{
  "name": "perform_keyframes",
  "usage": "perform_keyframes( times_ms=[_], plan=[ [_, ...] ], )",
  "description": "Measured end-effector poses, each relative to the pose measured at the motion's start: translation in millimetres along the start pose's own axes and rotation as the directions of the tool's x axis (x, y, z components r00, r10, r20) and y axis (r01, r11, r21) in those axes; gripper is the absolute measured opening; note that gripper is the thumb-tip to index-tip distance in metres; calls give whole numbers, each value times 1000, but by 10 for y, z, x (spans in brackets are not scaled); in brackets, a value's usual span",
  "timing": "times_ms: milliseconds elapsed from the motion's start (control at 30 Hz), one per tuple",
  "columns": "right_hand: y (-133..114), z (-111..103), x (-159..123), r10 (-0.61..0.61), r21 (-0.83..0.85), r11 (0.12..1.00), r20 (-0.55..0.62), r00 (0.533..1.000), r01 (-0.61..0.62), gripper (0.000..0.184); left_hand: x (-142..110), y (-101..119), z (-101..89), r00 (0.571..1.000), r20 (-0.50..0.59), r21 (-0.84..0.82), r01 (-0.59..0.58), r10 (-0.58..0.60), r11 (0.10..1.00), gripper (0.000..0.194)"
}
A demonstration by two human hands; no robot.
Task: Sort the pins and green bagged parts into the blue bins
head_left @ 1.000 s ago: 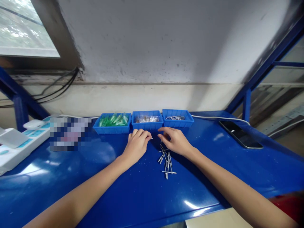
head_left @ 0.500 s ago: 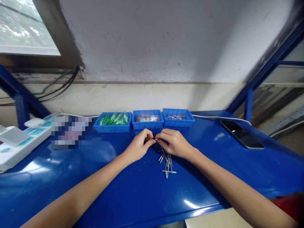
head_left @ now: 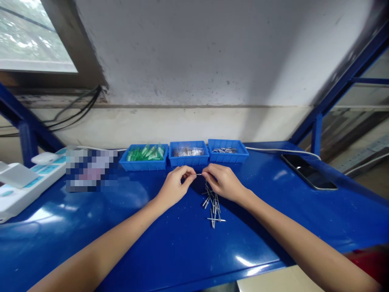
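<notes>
My left hand [head_left: 175, 184] and my right hand [head_left: 224, 181] meet over the blue table [head_left: 170, 247], fingertips pinched together. Between them they hold a thin metal pin [head_left: 198, 174] level, one end in each pinch. A loose pile of several metal pins [head_left: 213, 205] lies on the table just below my right hand. Three small blue bins stand behind the hands: the left bin [head_left: 144, 164] holds green pieces, the middle bin [head_left: 188, 161] holds clear pieces, the right bin [head_left: 227, 156] holds metal pins.
A dark phone [head_left: 308, 171] lies at the right with a white cable [head_left: 279, 151] running behind it. A white power strip [head_left: 27, 180] sits at the far left, beside a blurred patch. Blue frame posts [head_left: 316, 134] rise at both sides against the wall.
A second ago the hands were apart, the left one pinching a pin. They came together, and now both pinch the same pin, raised slightly.
</notes>
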State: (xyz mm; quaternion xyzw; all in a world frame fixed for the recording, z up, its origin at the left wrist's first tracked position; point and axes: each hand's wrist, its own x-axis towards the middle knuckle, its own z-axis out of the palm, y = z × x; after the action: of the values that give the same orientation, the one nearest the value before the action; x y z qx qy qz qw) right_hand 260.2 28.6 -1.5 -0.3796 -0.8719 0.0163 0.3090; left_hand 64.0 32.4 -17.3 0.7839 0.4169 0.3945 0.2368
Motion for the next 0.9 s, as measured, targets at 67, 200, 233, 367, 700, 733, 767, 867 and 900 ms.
perform_keyframes(
  times_ms=[67,200,233,367,700,733,767,867,900],
  plan=[
    [0,-12,-3,0,-2,1000,-9,1000,0,22,1,3,-6,1000,-8,12,-15,15,1000,16],
    [12,-18,-4,-82,-40,996,-13,997,82,19,0,0,-11,1000,24,-9,-17,17,1000,24],
    [16,-20,-2,-106,-61,993,-15,994,105,18,3,2,-14,999,44,-20,-9,10,1000,26],
    [76,-99,13,-171,-173,973,-90,981,153,19,61,0,-18,991,127,-48,-27,33,998,29],
    [557,-390,-14,373,-382,757,-414,831,-530,32,181,-131,114,921,326,337,-323,213,884,21],
    [536,-360,-17,394,-354,781,-361,845,-515,31,171,-132,103,930,308,355,-306,198,884,16],
    [496,-324,-15,400,-311,815,-310,863,-489,30,162,-131,89,937,295,362,-292,188,886,13],
    [321,-206,3,344,-164,916,-149,927,-367,28,137,-123,53,940,297,350,-270,167,897,9],
    [263,-168,7,311,-123,939,-96,946,-321,27,132,-120,46,943,295,348,-258,156,902,9]
  ],
)
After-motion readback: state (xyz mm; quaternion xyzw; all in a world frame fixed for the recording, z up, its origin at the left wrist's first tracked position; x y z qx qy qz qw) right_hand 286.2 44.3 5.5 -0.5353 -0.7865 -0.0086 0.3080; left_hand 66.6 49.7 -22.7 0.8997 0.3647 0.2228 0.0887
